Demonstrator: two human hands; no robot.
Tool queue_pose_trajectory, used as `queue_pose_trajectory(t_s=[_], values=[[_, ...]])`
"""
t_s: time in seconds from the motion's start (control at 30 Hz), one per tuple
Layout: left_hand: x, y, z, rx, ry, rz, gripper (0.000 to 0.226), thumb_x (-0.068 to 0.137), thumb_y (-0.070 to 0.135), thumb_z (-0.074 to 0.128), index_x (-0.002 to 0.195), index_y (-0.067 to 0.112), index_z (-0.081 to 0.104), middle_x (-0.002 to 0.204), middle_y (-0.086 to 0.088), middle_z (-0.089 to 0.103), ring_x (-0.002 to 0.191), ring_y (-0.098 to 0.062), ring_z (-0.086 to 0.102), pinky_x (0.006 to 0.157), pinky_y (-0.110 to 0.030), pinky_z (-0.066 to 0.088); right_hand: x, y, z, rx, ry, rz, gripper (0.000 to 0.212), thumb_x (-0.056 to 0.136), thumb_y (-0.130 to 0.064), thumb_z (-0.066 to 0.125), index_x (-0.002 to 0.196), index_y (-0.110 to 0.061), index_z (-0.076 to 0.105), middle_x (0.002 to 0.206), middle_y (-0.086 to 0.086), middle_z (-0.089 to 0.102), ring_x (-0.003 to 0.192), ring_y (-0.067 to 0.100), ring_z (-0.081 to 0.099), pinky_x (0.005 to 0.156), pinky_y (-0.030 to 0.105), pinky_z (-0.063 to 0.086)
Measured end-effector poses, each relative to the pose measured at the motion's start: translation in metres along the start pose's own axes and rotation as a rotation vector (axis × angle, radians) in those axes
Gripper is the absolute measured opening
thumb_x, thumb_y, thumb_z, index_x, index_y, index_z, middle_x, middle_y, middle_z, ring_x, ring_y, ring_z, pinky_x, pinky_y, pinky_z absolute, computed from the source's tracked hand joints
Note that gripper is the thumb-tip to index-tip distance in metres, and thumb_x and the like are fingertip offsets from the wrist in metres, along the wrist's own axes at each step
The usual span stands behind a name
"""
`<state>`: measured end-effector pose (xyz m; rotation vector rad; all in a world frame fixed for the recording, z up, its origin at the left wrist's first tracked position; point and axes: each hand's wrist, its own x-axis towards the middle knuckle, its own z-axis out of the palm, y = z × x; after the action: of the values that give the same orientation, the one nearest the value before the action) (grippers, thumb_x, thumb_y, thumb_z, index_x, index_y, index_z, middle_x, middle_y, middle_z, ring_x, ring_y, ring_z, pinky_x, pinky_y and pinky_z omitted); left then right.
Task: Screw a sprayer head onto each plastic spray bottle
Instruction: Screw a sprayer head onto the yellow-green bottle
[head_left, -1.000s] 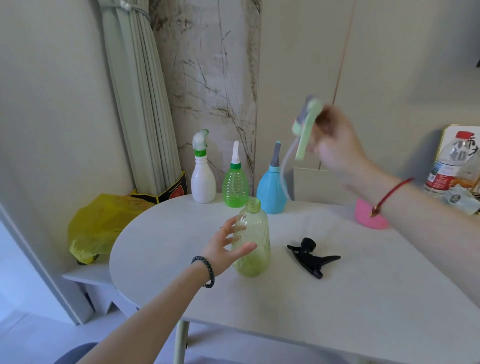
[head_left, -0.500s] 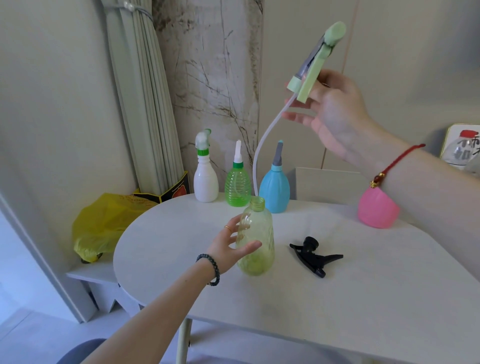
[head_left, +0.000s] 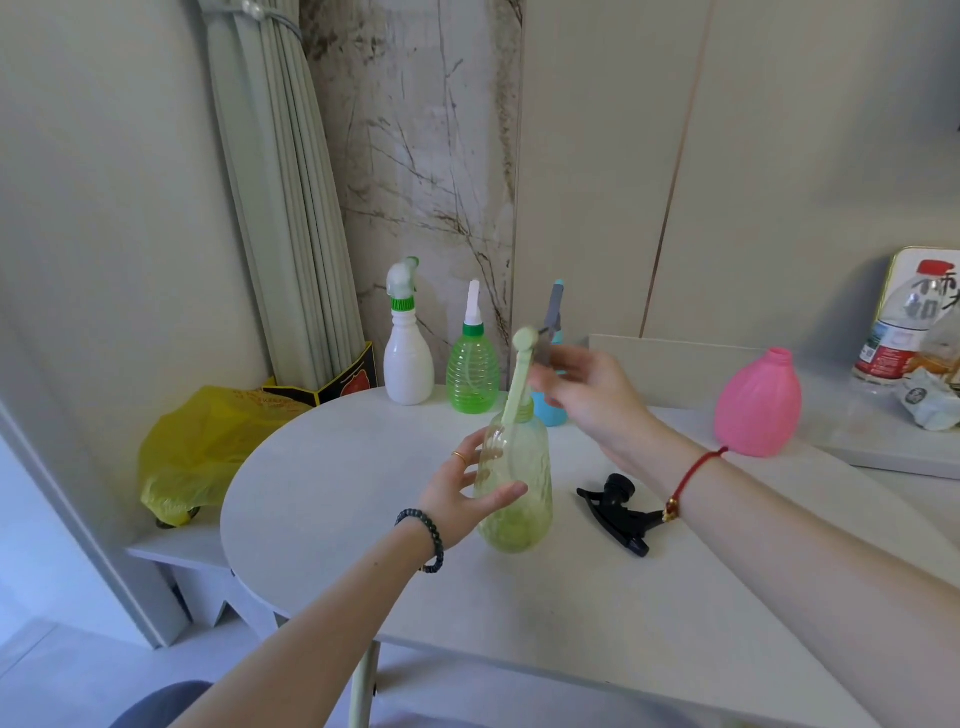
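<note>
A pale green translucent bottle (head_left: 519, 483) stands upright on the white table (head_left: 597, 597). My left hand (head_left: 467, 493) wraps its left side. My right hand (head_left: 587, 395) holds a light green sprayer head (head_left: 522, 364) tilted at the bottle's neck, and its tube runs down inside the bottle. A black sprayer head (head_left: 618, 506) lies on the table to the right. A pink bottle (head_left: 758, 405) without a head stands further right. Three bottles with heads stand at the back: white (head_left: 408, 353), green (head_left: 472, 369) and blue (head_left: 550, 410), the blue one partly hidden by my right hand.
A yellow plastic bag (head_left: 208, 447) lies on a low ledge left of the table. A folded curtain (head_left: 280, 197) hangs behind it. A water bottle (head_left: 904, 322) and crumpled wrapping stand on a raised counter at the far right.
My right hand has come down from high above, lowering the light green sprayer head so that its tube went into the bottle. My left hand has stayed on the bottle.
</note>
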<state>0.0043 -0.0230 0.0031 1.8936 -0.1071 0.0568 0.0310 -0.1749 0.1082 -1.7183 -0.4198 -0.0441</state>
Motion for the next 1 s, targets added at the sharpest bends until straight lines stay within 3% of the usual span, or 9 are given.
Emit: queue_pose_trajectory(t_s=[0.2, 0.3, 0.43, 0.53, 0.6, 0.73, 0.8, 0.9, 1.0], values=[[0.0, -0.001, 0.001, 0.015, 0.023, -0.043, 0.086, 0.07, 0.041, 0.069, 0.139, 0.025, 0.022, 0.134, 0.004, 0.045, 0.121, -0.015, 0.046, 0.099, -0.034, 0.042, -0.002, 0.012, 0.009, -0.092, -0.001, -0.003, 0.012, 0.076, -0.017, 0.069, 0.08, -0.028, 0.066, 0.082, -0.01, 0.067, 0.081, 0.006, 0.06, 0.071, 0.016, 0.044], [0.0, -0.002, 0.001, 0.01, 0.016, -0.045, 0.085, 0.069, 0.041, 0.069, 0.138, 0.027, 0.021, 0.133, 0.005, 0.046, 0.121, -0.015, 0.045, 0.1, -0.034, 0.041, -0.001, 0.011, 0.008, -0.1, -0.009, 0.041, 0.015, 0.075, -0.022, 0.071, 0.089, -0.021, 0.068, 0.092, -0.002, 0.069, 0.089, 0.011, 0.061, 0.079, 0.022, 0.047], [0.001, -0.002, 0.001, 0.015, 0.013, -0.058, 0.085, 0.069, 0.042, 0.069, 0.138, 0.023, 0.022, 0.134, 0.004, 0.045, 0.123, -0.017, 0.044, 0.103, -0.036, 0.04, 0.003, 0.006, 0.007, -0.094, -0.055, 0.086, 0.009, 0.075, -0.023, 0.071, 0.078, -0.028, 0.064, 0.088, -0.008, 0.066, 0.09, 0.011, 0.061, 0.083, 0.025, 0.048], [0.0, -0.001, 0.002, 0.013, 0.014, -0.045, 0.081, 0.07, 0.041, 0.07, 0.135, 0.028, 0.025, 0.13, 0.007, 0.047, 0.12, -0.016, 0.046, 0.097, -0.03, 0.041, 0.002, 0.008, 0.005, -0.117, -0.072, 0.099, 0.004, 0.078, -0.025, 0.069, 0.079, -0.027, 0.065, 0.101, 0.008, 0.069, 0.098, 0.023, 0.061, 0.094, 0.039, 0.048], [-0.001, 0.0, 0.002, 0.011, 0.014, -0.041, 0.08, 0.069, 0.041, 0.07, 0.134, 0.031, 0.024, 0.129, 0.008, 0.047, 0.118, -0.014, 0.046, 0.094, -0.028, 0.041, 0.002, 0.01, 0.006, -0.142, -0.066, 0.078, 0.004, 0.077, -0.026, 0.069, 0.078, -0.028, 0.066, 0.1, 0.009, 0.069, 0.094, 0.023, 0.062, 0.089, 0.036, 0.048], [-0.001, 0.002, 0.003, 0.015, 0.014, -0.024, 0.075, 0.071, 0.039, 0.07, 0.132, 0.034, 0.028, 0.13, 0.003, 0.047, 0.118, -0.017, 0.047, 0.096, -0.03, 0.041, 0.001, 0.015, 0.011, -0.166, 0.067, 0.013, 0.025, 0.066, -0.03, 0.078, 0.084, -0.017, 0.068, 0.077, -0.003, 0.065, 0.07, 0.009, 0.058, 0.06, 0.015, 0.046], [-0.001, 0.004, 0.003, 0.021, 0.014, -0.018, 0.075, 0.071, 0.038, 0.069, 0.133, 0.033, 0.027, 0.131, 0.002, 0.047, 0.12, -0.019, 0.047, 0.1, -0.034, 0.041, -0.002, 0.02, 0.016, -0.121, 0.154, -0.038, 0.028, 0.063, -0.03, 0.08, 0.083, -0.017, 0.067, 0.072, -0.009, 0.062, 0.066, 0.003, 0.057, 0.053, 0.005, 0.041], [-0.001, 0.005, 0.002, 0.034, 0.003, -0.022, 0.077, 0.071, 0.037, 0.069, 0.134, 0.032, 0.026, 0.133, 0.0, 0.046, 0.12, -0.019, 0.046, 0.102, -0.037, 0.041, -0.005, 0.024, 0.021, -0.09, 0.235, -0.095, 0.03, 0.062, -0.031, 0.081, 0.081, -0.017, 0.063, 0.073, -0.009, 0.063, 0.067, 0.003, 0.058, 0.054, 0.002, 0.04], [-0.001, 0.006, 0.001, 0.041, -0.008, -0.029, 0.078, 0.071, 0.038, 0.069, 0.135, 0.031, 0.025, 0.134, 0.0, 0.045, 0.121, -0.02, 0.046, 0.103, -0.038, 0.04, -0.005, 0.026, 0.025, -0.091, 0.259, -0.096, 0.039, 0.062, -0.034, 0.08, 0.089, -0.014, 0.061, 0.086, 0.001, 0.066, 0.078, 0.012, 0.06, 0.064, 0.012, 0.045]])
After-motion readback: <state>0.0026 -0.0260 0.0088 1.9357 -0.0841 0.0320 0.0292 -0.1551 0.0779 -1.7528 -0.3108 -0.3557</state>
